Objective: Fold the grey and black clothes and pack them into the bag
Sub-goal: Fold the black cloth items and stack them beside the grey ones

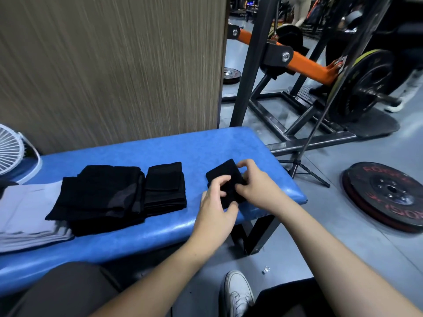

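Near the right end of the blue padded tabletop (pixel 160 152), right of frame centre, a small black folded cloth (pixel 225 177), pinched from both sides. Left hand (pixel 216 202) curled round its near left edge, thumb below and fingers on top; right hand (pixel 256 181) nipping the far right edge between thumb and fingertips. Left of that, a narrow stack of folded black garments (pixel 164 188), then a larger black folded pile (pixel 100 197), partly overlapping flat grey clothes (pixel 25 211) at the left edge of the frame. No bag in view anywhere. Soft, light, limp fabric by the look of it: no risk of breakage, but likely to spring open or slump if let go mid-fold. Best taken at opposite edges or corners, kept taut, then pressed flat against the padding to set the crease; for lifting into a bag, probably a flat hand under the bundle and another on top. Weight plate (pixel 389 195) on the floor at right.
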Motion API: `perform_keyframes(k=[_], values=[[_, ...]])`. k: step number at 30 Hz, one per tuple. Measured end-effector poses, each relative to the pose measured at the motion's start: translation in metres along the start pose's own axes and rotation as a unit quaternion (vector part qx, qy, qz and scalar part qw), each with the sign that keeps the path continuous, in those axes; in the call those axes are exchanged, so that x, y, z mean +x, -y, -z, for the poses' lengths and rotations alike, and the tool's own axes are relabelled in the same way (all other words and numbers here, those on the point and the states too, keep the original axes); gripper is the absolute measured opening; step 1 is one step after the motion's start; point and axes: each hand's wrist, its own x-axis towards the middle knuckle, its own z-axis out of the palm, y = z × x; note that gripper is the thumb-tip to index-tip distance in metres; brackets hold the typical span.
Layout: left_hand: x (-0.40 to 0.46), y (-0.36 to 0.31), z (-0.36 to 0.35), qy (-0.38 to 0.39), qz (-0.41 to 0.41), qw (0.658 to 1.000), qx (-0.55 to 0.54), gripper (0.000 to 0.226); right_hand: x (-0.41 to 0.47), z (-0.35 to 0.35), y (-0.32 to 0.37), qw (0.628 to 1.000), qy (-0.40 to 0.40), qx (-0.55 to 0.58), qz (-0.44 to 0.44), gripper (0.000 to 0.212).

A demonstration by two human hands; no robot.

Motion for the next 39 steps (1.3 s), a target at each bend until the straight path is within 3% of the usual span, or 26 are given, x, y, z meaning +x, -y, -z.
perform_keyframes(k=[2, 6, 11, 17, 22, 26, 31, 39], values=[[-0.001, 0.003, -0.001, 0.003, -0.013, 0.998, 0.059, 0.054, -0.001, 0.000, -0.004, 0.995, 0.011, -0.096, -0.004, 0.047], [-0.001, 0.008, -0.003, -0.020, -0.065, 0.989, 0.133, 0.053, -0.001, 0.001, -0.008, 0.988, -0.009, -0.156, -0.020, 0.050], [-0.002, 0.010, -0.001, -0.031, -0.039, 0.986, 0.161, 0.052, 0.002, 0.001, -0.007, 0.997, -0.008, -0.082, -0.001, 0.044], [-0.002, 0.008, 0.003, -0.013, -0.018, 0.996, 0.089, 0.050, 0.004, 0.004, -0.008, 0.999, 0.008, -0.050, -0.003, 0.043], [-0.001, 0.008, 0.003, 0.010, -0.030, 0.981, 0.190, 0.052, 0.006, 0.000, -0.012, 0.994, -0.006, -0.105, 0.008, 0.041], [-0.005, 0.015, 0.002, 0.030, -0.077, 0.940, 0.331, 0.051, 0.004, 0.000, -0.010, 0.984, -0.052, -0.159, 0.064, 0.035], [-0.007, 0.012, 0.006, 0.032, -0.090, 0.939, 0.332, 0.050, 0.006, -0.001, -0.006, 0.986, 0.013, -0.151, 0.069, 0.035], [-0.013, 0.010, 0.013, 0.040, -0.065, 0.942, 0.328, 0.055, 0.013, -0.008, 0.008, 0.994, 0.012, -0.098, 0.036, 0.043]])
